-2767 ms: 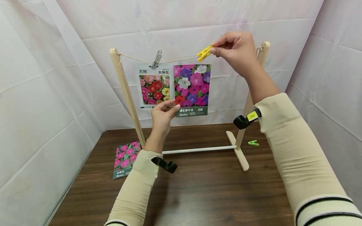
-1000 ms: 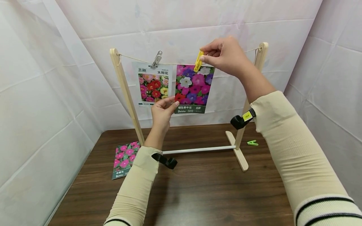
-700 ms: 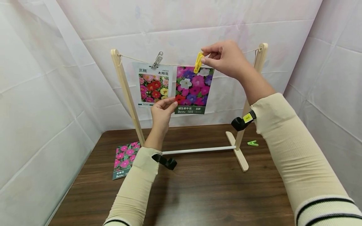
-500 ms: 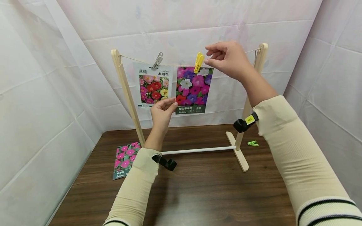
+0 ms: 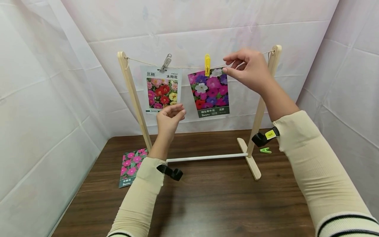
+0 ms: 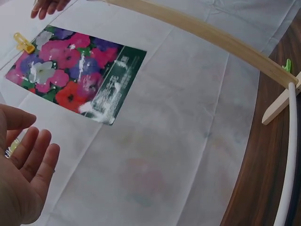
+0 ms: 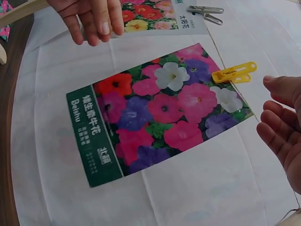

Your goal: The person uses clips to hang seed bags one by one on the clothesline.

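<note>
**Two Items Suspended From One Line**

Far left: a pink-flower packet lies face up on the tabletop. The left sleeve covers part of its right side in the head view. The left post rises behind it and carries one end of the line.

Left of center: a white-bordered packet hangs nearly upright, secured to the line by a metal clip. The left hand overlaps its lower right corner in the head view. The fingers of this hand are partly bent, with a gap to the thumb, and hold nothing.

Center: the petunia packet hangs from the line by a yellow clip seated on its top edge. The packet is tilted, upper right corner higher than upper left. Below it, a white crossbar extends toward the right post.

Right: the right hand is near the petunia packet's upper right corner; the right wrist view shows clearance. Its fingers are loosely bent, apart from the thumb, and hold nothing. The right post stands on a wooden foot.

Far right: a green clip lies on the tabletop beside the foot.
</note>
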Tool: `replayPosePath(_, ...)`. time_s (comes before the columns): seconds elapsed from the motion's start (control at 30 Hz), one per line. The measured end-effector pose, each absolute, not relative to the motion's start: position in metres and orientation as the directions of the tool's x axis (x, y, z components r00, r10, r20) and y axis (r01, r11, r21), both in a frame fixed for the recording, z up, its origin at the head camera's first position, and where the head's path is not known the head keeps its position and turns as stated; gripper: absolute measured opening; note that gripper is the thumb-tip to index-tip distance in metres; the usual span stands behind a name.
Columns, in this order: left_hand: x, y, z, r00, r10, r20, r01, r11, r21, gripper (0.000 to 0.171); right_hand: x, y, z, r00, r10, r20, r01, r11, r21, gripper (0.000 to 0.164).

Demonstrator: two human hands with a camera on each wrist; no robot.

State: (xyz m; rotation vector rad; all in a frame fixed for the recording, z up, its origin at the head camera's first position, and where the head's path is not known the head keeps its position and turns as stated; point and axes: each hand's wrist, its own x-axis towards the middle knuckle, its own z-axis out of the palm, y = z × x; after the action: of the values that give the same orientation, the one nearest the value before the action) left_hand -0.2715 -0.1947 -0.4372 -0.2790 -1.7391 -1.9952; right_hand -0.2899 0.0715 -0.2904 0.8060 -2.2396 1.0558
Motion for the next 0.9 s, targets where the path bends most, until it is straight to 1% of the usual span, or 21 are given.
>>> replayPosePath(0.1, -0.269, -0.197, -0.436, -0.866, -0.192, 0.461, 0.476, -0.039, 0.879, 0.023, -0.289, 0.074, -0.295, -0.673, -0.301, 0.676, -0.710, 0.518, -0.476, 0.028)
replayPosePath(0.3, -0.264, -0.204, -0.433, -0.875, -0.121, 0.469, 0.466, 0.058, 0.883, 0.031, -0.286, 0.077, -0.307, -0.664, -0.327, 0.672, -0.725, 0.499, -0.474, 0.028)
replayPosePath(0.6, -0.255, -0.215, -0.430, -0.881, -0.076, 0.467, 0.458, 0.113, 0.882, 0.035, -0.281, 0.085, -0.325, -0.664, -0.341, 0.666, -0.729, 0.492, -0.476, 0.028)
replayPosePath(0.73, -0.252, -0.220, -0.430, -0.889, -0.025, 0.457, 0.448, 0.150, 0.881, 0.037, -0.280, 0.090, -0.334, -0.653, -0.342, 0.675, -0.737, 0.490, -0.465, 0.028)
replayPosePath(0.9, -0.247, -0.226, -0.429, -0.884, 0.045, 0.465, 0.464, 0.195, 0.864, 0.039, -0.278, 0.097, -0.348, -0.651, -0.349, 0.674, -0.741, 0.486, -0.463, 0.029)
